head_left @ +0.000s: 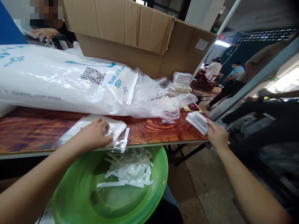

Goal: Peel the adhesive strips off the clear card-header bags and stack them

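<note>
My left hand (97, 132) rests on a flat pile of clear plastic bags (77, 126) near the table's front edge. Its fingers are curled and closed on the top bag, whose white-striped flap (125, 140) hangs over the edge. At the table's right end, my right hand (217, 135) grips the edge of a small stack of white printed cards (198, 122) between thumb and fingers. Below the table edge, a green basin (161, 174) holds many white peeled strips (130, 168).
A large white ABS sack (58, 77) lies across the table's back (144, 130), with a cardboard box (126, 28) behind it. Another card stack (181, 79) stands farther back. A small white strip (168, 121) lies mid-table. A metal post (254, 77) rises at right; several people are beyond.
</note>
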`<state>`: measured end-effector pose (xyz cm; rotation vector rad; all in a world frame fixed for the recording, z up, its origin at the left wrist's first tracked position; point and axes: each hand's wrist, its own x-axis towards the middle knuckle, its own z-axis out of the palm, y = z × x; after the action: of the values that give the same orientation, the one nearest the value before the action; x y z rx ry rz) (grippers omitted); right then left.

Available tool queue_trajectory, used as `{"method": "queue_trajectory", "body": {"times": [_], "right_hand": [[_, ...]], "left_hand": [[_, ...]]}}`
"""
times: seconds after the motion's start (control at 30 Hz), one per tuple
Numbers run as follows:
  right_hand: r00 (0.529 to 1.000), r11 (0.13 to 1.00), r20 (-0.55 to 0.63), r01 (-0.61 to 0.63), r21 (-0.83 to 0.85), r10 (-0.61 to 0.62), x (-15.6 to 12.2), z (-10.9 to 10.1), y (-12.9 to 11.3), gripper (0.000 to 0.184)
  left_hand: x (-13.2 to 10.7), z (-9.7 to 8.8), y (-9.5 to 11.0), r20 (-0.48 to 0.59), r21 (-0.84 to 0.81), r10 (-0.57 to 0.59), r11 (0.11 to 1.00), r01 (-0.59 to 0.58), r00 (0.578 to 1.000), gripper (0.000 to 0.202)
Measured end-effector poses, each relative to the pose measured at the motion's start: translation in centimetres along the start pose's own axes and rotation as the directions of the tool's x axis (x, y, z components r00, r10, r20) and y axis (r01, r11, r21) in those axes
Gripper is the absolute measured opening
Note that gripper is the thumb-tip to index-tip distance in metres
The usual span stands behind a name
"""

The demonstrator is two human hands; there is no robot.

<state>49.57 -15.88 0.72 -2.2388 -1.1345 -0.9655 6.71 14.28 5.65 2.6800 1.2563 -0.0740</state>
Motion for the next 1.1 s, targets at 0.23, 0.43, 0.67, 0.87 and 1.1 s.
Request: {"method": "queue_trajectory", "body": {"times": [0.23, 0.43, 0.67, 0.87, 1.1], "right_hand": [[0.726, 0.585, -0.143, -0.403, 0.704, 0.673, 2.5, -0.8, -6.9, 0.047], [0.858, 0.351, 0.147, -0.350, 0.868, 0.492, 1.7, -1.9, -15.4, 0.032], [0.758, 0.323, -0.213, 0.490, 0.809, -0.616, -0.1, -3.1, -25.7, 0.033], [0.518, 0.270, -0.300, 0.760, 0.591, -0.801, 1.6, -1.0, -28.6, 0.022], [0.404, 0.256, -0.214, 0.828, 0.498, -0.890, 2.1, -2.4, -29.2, 0.017]], "left_hand": [[-0.3, 0.4, 1.8, -0.090, 0.057, -0.068, 0.996, 0.073, 0.994, 0.028], [-0.9, 0.8, 1.2, -0.213, 0.035, -0.001, 0.999, 0.008, 0.977, 0.032], [-1.4, 1.6, -1.2, -0.197, -0.128, 0.061, 0.988, -0.088, 0.979, 0.055], [-1.9, 1.5, -2.3, -0.177, -0.177, 0.132, 0.971, -0.164, 0.975, 0.056], [-1.6, 1.5, -1.7, -0.273, -0.067, 0.135, 0.985, -0.159, 0.953, 0.046]]}}
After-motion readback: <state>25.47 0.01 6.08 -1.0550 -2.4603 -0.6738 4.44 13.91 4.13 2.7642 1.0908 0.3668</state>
